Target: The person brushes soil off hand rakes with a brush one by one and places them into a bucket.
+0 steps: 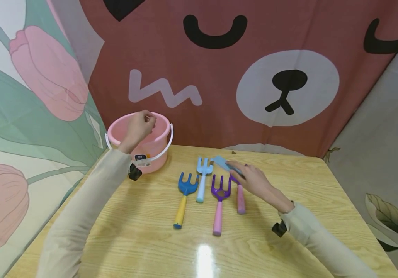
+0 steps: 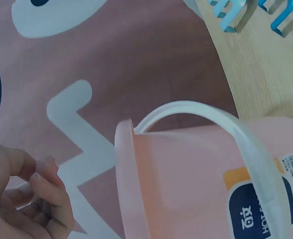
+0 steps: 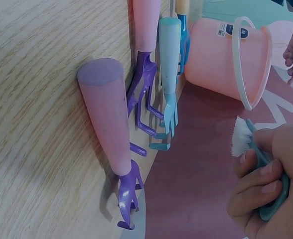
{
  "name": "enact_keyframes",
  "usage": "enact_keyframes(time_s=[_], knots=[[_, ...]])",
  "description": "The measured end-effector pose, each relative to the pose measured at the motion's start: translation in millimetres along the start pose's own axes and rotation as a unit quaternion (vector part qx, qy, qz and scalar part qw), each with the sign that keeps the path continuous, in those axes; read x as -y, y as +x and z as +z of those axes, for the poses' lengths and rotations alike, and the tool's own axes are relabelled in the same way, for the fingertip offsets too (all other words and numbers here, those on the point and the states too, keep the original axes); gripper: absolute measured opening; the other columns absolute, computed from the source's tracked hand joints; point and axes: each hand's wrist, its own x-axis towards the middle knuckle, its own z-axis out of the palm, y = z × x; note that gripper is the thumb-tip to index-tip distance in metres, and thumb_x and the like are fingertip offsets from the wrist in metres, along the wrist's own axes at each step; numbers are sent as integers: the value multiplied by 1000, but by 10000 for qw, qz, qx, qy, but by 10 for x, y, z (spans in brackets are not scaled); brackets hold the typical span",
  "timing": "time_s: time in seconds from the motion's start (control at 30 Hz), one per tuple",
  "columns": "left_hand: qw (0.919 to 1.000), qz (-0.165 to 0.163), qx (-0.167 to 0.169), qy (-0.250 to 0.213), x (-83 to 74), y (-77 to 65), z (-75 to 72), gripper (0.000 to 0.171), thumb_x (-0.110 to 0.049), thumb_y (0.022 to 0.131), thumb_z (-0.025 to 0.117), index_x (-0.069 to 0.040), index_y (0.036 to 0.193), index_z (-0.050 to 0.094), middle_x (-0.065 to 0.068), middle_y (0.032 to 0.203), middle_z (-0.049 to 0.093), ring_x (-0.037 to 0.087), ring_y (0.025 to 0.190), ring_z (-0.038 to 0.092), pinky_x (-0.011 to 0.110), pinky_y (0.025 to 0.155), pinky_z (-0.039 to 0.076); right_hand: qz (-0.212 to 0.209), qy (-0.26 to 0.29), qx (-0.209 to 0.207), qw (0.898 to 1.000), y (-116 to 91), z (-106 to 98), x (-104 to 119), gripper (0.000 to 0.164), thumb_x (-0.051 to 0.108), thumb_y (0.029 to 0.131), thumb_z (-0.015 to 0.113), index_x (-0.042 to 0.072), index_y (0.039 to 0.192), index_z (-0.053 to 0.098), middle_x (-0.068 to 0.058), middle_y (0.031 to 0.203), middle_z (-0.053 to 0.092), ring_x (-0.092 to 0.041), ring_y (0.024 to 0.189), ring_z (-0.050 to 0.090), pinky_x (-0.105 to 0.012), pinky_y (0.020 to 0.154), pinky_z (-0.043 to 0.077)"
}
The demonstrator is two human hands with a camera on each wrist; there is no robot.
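My right hand [image 1: 256, 180] grips a small blue brush [image 1: 221, 161] above the table's far part. In the right wrist view its white bristles [image 3: 241, 137] stick out past the curled fingers. My left hand [image 1: 140, 126] hangs over the pink bucket [image 1: 159, 152], fingers loosely curled, with nothing seen in them. Several toy hand rakes lie between the hands: a blue rake with a yellow handle [image 1: 181, 210], a light blue rake [image 1: 202, 183], and a purple rake with a pink handle [image 1: 218, 216]. Another purple rake with a pink handle [image 1: 241, 200] is partly hidden below the right hand.
The bucket stands at the table's far left, its white handle [image 1: 169, 141] lowered toward the front. Behind the wooden table [image 1: 143, 239] hangs a red-brown cloth [image 1: 216, 116] with a bear face. Patterned cloths hang at both sides.
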Motion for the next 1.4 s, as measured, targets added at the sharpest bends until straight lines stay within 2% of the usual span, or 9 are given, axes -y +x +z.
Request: enact_keyframes(time_s=[0.2,0.33,0.43,0.53,0.77,0.97,1.07,1.3,1.4], knots=[[9991,420,-45,102,-27,-64,52,27,-11,98,49,4,111,67,19,80,67,18,59,60,24,50,41,111,73,86,9999,-15,10,-6,38,22,103,56,11,139,56,11,50,31,-2,40,22,-20,39,26],[9955,846,-305,295,-32,-129,102,19,-5,94,51,1,96,69,12,64,61,14,50,53,23,46,33,208,126,115,9996,-25,17,-10,39,24,103,55,11,140,55,10,50,33,-2,40,23,-20,39,25],[9912,1135,-492,466,-45,-190,144,17,-3,90,52,1,91,69,7,62,56,14,50,46,26,49,31,287,135,97,9995,-26,20,-11,41,25,103,55,9,141,54,9,51,35,-2,40,24,-20,39,25],[9887,1258,-543,608,-60,-257,187,18,-4,90,52,0,95,69,7,68,58,17,54,44,30,54,34,374,101,86,9992,-22,18,-17,43,26,103,55,6,142,51,8,52,36,-2,40,25,-20,39,25],[9835,1596,-399,757,-74,-413,302,15,-4,91,56,0,94,70,9,75,66,24,64,59,39,62,46,583,64,76,9983,-10,15,-26,48,28,103,56,1,142,49,8,53,34,-4,43,27,-23,41,27],[9834,1654,-16,745,-18,-553,397,16,-3,92,56,2,97,70,9,78,68,21,66,62,39,66,50,665,49,131,9977,-12,23,-20,49,30,102,57,2,141,50,8,53,33,-5,44,27,-24,42,27],[9840,1655,41,661,26,-613,442,16,-3,93,55,2,98,69,7,74,66,18,61,60,37,62,50,682,37,157,9975,-11,28,-18,48,30,102,57,1,140,51,8,53,33,-5,44,27,-24,42,26],[9788,1964,-76,569,156,-760,587,10,0,92,56,1,92,66,6,68,63,14,56,57,33,55,48,638,15,132,9979,-14,39,-27,42,28,102,58,1,134,56,8,53,33,-5,45,28,-24,42,26],[9820,1829,109,464,228,-834,645,9,-1,93,57,1,95,66,4,67,63,10,49,56,31,50,49,615,59,124,9980,-23,44,-33,42,28,102,58,0,134,57,8,52,36,-5,43,30,-24,42,28]])
